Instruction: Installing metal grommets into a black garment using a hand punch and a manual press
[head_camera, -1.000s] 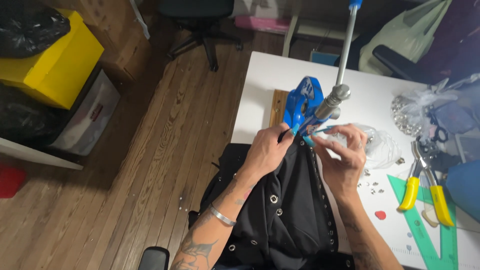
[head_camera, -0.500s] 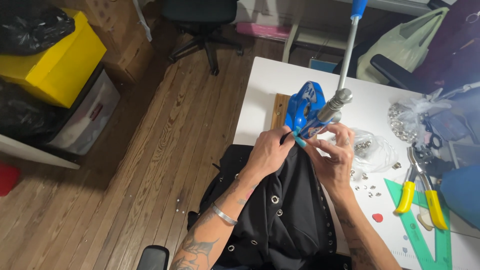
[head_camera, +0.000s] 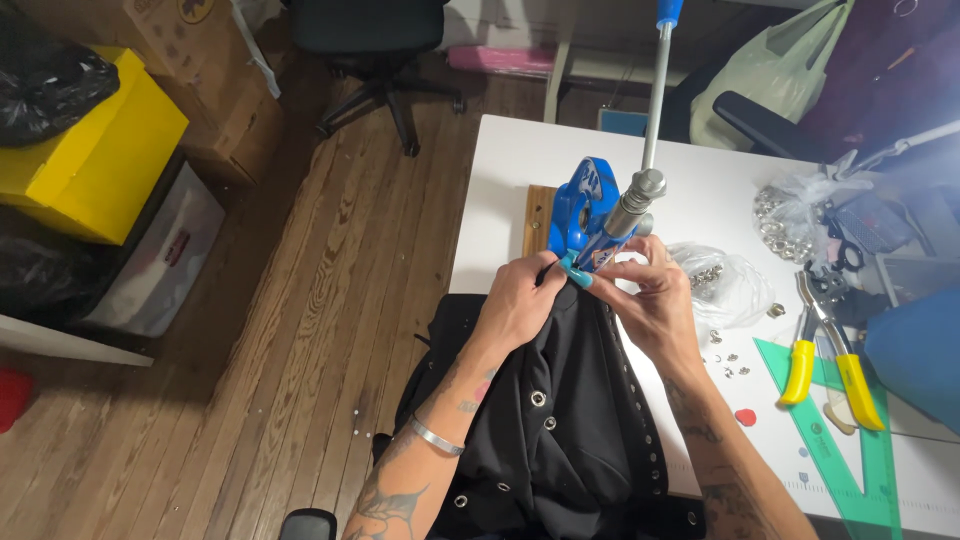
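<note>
Both hands are busy at the foot of the blue press (head_camera: 585, 205), which stands on a wooden board (head_camera: 538, 218) at the near edge of the white surface (head_camera: 720, 180). The left hand (head_camera: 520, 305) is closed on the edge of the black garment (head_camera: 560, 440); its thumb and fingers pinch the cloth and push it up under the head of the press. The right hand (head_camera: 655, 300) is also closed, with its fingertips pinched together just under the metal punch. It seems to hold the same edge of cloth, and maybe a small metal ring, but this is too small to tell.

The garment hangs from the hands over the edge of the surface and down toward the person's lap. It already carries several metal eyelets, in a row along its right edge and scattered in the middle. The long lever (head_camera: 657, 80) of the press stands upright with its blue grip at the top, and no hand touches it.

In my judgement, the step in hand is the positioning of the cloth under the punch. The next move calls for one hand to stay on the cloth while the other reaches up to the lever.

On the right lie yellow-handled pliers (head_camera: 825, 355), a green triangle ruler (head_camera: 850, 440), loose eyelets (head_camera: 730, 355) and a clear bag of metal pieces (head_camera: 725, 285).
</note>
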